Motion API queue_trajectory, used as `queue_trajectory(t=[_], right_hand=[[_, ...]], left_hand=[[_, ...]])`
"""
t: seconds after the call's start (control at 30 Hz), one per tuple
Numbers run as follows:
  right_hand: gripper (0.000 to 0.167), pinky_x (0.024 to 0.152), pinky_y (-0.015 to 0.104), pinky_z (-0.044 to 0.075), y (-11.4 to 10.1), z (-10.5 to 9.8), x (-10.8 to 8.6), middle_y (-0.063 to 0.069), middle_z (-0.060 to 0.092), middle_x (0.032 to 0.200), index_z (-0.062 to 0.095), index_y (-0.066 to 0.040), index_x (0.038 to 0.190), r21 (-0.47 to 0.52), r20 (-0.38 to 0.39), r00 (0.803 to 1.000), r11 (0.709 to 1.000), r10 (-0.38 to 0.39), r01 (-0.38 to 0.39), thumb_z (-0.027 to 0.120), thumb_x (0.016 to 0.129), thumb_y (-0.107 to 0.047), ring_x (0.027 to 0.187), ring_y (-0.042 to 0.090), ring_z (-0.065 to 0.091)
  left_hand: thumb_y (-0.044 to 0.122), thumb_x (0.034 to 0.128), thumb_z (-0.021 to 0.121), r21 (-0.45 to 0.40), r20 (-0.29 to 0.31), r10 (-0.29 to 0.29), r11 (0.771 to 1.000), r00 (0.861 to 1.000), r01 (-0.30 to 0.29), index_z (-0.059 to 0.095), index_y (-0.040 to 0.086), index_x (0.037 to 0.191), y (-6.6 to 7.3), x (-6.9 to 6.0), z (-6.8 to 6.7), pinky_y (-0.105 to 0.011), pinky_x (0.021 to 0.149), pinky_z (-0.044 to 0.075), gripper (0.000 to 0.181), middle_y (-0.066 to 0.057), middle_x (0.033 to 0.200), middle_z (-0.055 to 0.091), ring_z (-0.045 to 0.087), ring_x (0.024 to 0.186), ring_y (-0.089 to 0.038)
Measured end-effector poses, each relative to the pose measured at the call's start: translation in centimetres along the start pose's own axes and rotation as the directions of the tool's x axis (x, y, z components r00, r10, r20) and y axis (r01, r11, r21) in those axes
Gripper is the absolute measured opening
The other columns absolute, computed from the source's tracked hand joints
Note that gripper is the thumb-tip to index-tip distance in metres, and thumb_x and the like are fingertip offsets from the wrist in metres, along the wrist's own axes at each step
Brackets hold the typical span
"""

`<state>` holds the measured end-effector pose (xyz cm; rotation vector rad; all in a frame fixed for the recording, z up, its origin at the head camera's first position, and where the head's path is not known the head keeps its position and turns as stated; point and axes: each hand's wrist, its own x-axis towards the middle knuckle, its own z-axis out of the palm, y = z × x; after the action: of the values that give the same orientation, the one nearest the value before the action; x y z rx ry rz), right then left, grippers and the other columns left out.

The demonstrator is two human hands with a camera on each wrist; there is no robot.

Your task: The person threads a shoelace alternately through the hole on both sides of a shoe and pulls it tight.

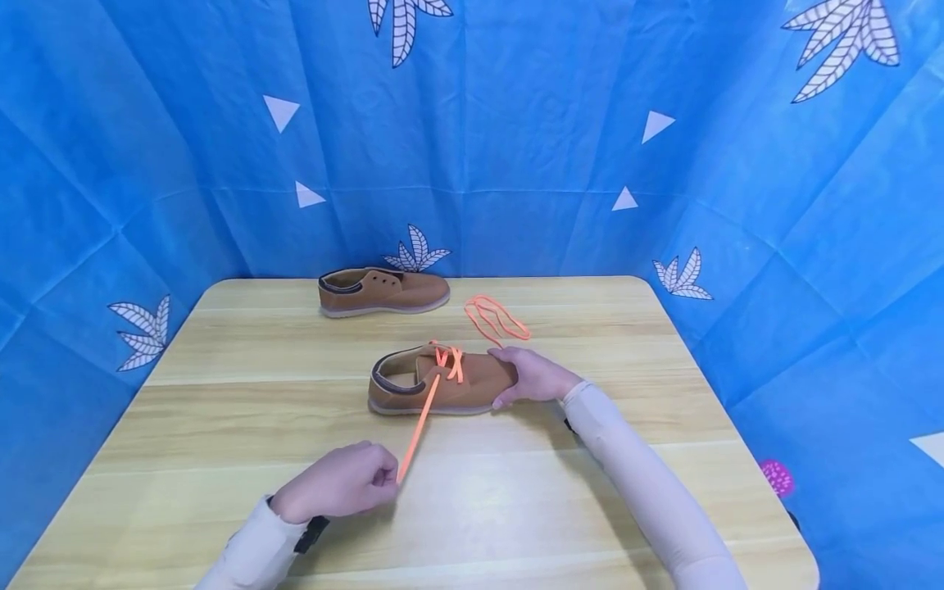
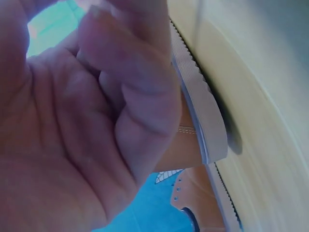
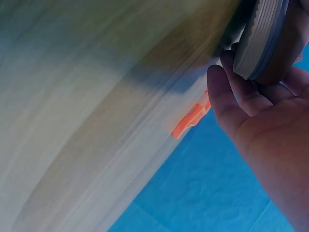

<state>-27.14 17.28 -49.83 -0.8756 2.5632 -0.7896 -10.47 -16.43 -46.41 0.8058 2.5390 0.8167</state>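
A brown shoe (image 1: pixel 483 378) stands upright on the table with its toe to the right, an orange shoelace (image 1: pixel 419 430) threaded through its eyelets and crossed over the tongue. With curled fingers my left hand (image 1: pixel 342 482) pinches one end of the lace, which runs taut from the near eyelet side toward me. My right hand (image 1: pixel 537 375) grips the toe, thumb on the near side and fingers on the far side. In the right wrist view the fingers (image 3: pixel 224 96) curve round the toe near the sole (image 3: pixel 258 41). The left fingertips' hold on the lace is hidden in the left wrist view.
A second brown shoe (image 1: pixel 416 291), with bare eyelets, stands near the table's back edge. The lace's other end lies in loose loops (image 1: pixel 509 324) behind the toe. A blue patterned curtain (image 1: pixel 531 164) surrounds the wooden table (image 1: pixel 221 410).
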Motion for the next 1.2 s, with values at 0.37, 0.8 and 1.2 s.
queue_trajectory(t=[0.37, 0.8, 1.2], right_hand=[[0.105, 0.124, 0.044, 0.035, -0.1, -0.3, 0.0, 0.016, 0.05, 0.157, 0.039, 0.002, 0.156, 0.009, -0.001, 1.0, 1.0, 0.01, -0.01, 0.093, 0.076, -0.038, 0.149, 0.031, 0.044], [0.106, 0.121, 0.044, 0.039, -0.3, 0.1, 0.3, 0.015, 0.055, 0.153, 0.039, 0.003, 0.155, 0.003, -0.007, 1.0, 1.0, -0.005, 0.005, 0.093, 0.075, -0.04, 0.143, 0.03, 0.051], [0.104, 0.121, 0.044, 0.04, 0.1, 0.3, 0.6, 0.018, 0.054, 0.154, 0.038, 0.006, 0.155, 0.014, -0.023, 0.999, 1.0, -0.022, 0.023, 0.092, 0.077, -0.038, 0.144, 0.031, 0.051]], left_hand=[[0.031, 0.0927, 0.074, 0.103, -0.062, -0.126, 0.986, 0.99, 0.132, 0.062, 0.022, 0.072, -0.2, 1.5, -0.4, -0.026, 0.051, 0.037, 0.026, 0.011, 0.063, 0.051, 0.046, 0.054, -0.004], [0.03, 0.1059, 0.059, -0.28, -0.191, -0.141, 0.956, 0.971, 0.084, 0.074, 0.005, 0.088, -2.3, 7.8, 0.7, -0.021, 0.048, 0.034, 0.034, 0.001, 0.057, 0.063, 0.049, 0.046, -0.007], [0.026, 0.1068, 0.057, -0.354, -0.112, -0.119, 0.932, 0.987, 0.072, 0.071, 0.001, 0.082, -4.0, 6.7, 0.2, -0.019, 0.048, 0.029, 0.037, 0.002, 0.057, 0.052, 0.037, 0.046, -0.003]])
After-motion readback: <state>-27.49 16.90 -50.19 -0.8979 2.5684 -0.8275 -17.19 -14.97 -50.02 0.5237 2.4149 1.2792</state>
